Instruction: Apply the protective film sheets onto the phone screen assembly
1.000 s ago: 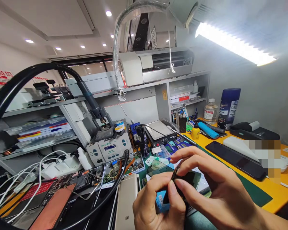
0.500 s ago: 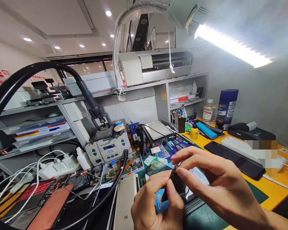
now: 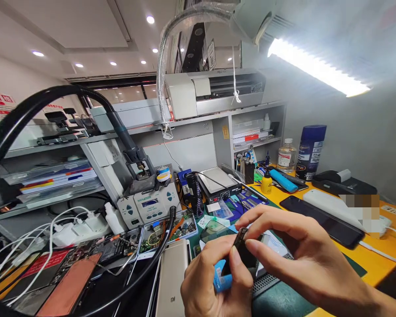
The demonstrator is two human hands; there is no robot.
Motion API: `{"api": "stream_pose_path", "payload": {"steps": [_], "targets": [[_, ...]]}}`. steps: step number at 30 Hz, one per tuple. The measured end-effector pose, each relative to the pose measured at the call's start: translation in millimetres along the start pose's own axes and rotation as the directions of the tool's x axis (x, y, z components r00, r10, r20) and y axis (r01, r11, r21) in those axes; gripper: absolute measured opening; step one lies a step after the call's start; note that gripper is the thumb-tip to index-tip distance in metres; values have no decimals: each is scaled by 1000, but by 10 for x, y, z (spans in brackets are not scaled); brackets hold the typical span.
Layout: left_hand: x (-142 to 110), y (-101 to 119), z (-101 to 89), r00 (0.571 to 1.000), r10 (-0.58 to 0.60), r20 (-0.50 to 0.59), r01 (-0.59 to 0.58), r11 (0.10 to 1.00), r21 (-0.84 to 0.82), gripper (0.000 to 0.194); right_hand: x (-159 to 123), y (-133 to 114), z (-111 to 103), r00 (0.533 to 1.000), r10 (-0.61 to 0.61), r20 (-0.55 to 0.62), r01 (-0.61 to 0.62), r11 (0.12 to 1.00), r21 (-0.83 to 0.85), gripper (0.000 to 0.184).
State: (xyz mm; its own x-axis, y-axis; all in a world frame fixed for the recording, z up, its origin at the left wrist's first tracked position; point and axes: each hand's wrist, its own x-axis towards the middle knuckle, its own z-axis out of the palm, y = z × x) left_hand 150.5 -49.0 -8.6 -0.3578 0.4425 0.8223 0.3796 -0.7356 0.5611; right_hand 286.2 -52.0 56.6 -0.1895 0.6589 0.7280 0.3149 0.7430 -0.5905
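Note:
My left hand (image 3: 209, 279) grips a dark, flat, glossy part (image 3: 246, 259) between thumb and fingers, holding it tilted above the bench. Its exact kind is unclear, since my fingers cover much of it. My right hand (image 3: 297, 246) has thumb and index finger closed at its upper end, the other fingers curved above. Something bright blue (image 3: 221, 281) shows by my left palm, mostly hidden. Beneath the hands are a perforated dark-grey edge (image 3: 267, 281) and the green mat (image 3: 273, 304). A gold phone (image 3: 173, 281) lies left of my left hand.
A hot-air station (image 3: 152, 204) stands at left behind a tray of circuit boards (image 3: 185, 229), with a black hose (image 3: 148, 275) crossing the bench. At right are a black phone (image 3: 320, 220), a yellow bottle (image 3: 266, 182) and a spray can (image 3: 312, 152). A bright lamp (image 3: 317, 66) hangs overhead.
My right thumb has shifted slightly right and down along the dark flat part, uncovering more of its upper end. My left hand keeps nearly the same hold.

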Motion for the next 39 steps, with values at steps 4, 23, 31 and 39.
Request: {"api": "stream_pose_path", "payload": {"steps": [4, 23, 31, 39], "targets": [[-1, -13, 0, 1000, 9, 11, -9, 1000, -27, 17, -24, 25, 20, 997, -61, -46, 59, 997, -49, 11], [33, 27, -13, 1000, -14, 15, 13, 1000, 12, 13, -5, -4, 90, 981, -157, -116, 140, 980, -144, 13], [32, 82, -32, 994, -109, 7, 109, 994, 31, 8, -8, 23, 62, 979, -190, -70, 179, 975, -131, 16], [21, 53, -43, 990, -141, 15, 140, 990, 19, 6, -13, 47, 4, 981, -192, 31, 195, 974, -116, 18]]}}
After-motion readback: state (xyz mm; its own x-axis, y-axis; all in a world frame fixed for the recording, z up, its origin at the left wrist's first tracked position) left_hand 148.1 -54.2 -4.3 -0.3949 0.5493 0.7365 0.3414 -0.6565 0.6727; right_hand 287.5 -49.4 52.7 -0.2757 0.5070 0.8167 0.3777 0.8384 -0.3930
